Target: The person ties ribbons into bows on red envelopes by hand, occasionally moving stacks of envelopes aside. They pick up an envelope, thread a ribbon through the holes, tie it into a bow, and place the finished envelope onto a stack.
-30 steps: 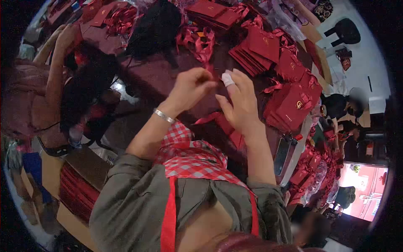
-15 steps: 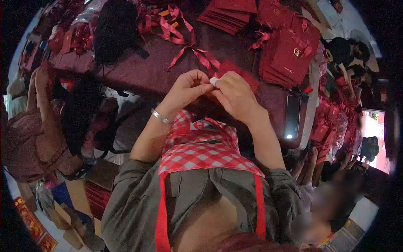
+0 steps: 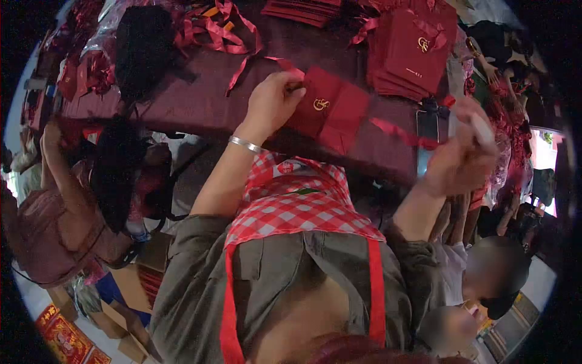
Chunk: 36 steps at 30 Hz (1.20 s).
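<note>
A small dark-red paper bag with a gold logo lies tilted on the cloth-covered table. My left hand, a silver bracelet at its wrist, is closed on the bag's upper left edge. A red ribbon stretches from the bag's right side to my right hand. That hand is raised at the right, blurred by motion, its fingers closed around the ribbon and a white covering on one finger. By the bag's upper left corner, a ribbon end runs behind my left hand.
A stack of red paper bags stands beyond at the right, another stack at the back. Loose ribbons and a black bag lie to the left. A phone rests near my right hand. Other people sit at both sides.
My right hand has moved away from my left hand, out to the right, drawing the ribbon along. The bag's logo face has come into view beside my left hand.
</note>
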Available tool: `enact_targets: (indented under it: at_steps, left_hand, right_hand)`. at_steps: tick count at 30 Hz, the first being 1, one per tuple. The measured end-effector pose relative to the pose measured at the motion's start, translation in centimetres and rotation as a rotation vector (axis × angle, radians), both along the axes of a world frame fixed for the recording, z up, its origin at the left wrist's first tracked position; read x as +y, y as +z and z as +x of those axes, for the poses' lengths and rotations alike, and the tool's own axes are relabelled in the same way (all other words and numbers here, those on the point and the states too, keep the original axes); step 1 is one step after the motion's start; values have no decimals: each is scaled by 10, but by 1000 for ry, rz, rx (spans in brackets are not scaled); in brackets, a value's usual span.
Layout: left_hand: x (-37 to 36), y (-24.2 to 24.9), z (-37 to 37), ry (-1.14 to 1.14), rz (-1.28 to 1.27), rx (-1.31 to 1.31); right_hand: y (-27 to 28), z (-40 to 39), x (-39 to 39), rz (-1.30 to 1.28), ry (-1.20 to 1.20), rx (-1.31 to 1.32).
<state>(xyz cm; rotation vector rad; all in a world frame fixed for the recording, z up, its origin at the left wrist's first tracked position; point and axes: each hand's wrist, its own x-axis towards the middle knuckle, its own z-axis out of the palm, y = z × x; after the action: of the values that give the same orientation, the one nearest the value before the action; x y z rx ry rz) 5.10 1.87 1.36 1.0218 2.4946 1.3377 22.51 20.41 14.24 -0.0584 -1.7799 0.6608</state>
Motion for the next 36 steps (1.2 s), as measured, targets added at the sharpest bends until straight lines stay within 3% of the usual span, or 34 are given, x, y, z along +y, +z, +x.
enact_targets:
  at_steps: [1,3,8,13,15,18,25,27,30,32,36]
  left_hand:
    - [4,-2,-2,-2,0,2]
    - [10,-11,-6,-23,-40,128]
    - [16,-13,-10,-36,-81,-31]
    - [16,-12,-14,-106,7,-288]
    - [17,-14,-16,-133,104,-551]
    - [17,-11,-18,-146,-40,-461]
    - [18,-5,-20,-243,78,-511]
    - [17,10,-22,-218,-15,-810]
    - [16,10,-21,-258,47,-848]
    - [16,-9,-21,-279,98,-789]
    - [18,4,-17,-233,123,-748]
  right_hand:
    - [-17,-13,-9,-85,2,-41]
    - [-43,-35,-7,191,60,-302]
    - [-131,-77,-20,73,175,-531]
    - [-135,-87,-24,144,176,-599]
    - [-136,-87,-24,153,159,-636]
    - [-138,-87,-23,211,135,-675]
    - [-128,-85,-25,305,125,-772]
    - [-125,-85,-25,286,145,-790]
    - [-124,-85,-26,322,121,-797]
    - [-123,-84,-28,445,13,-840]
    - [-117,-88,-32,472,-19,-844]
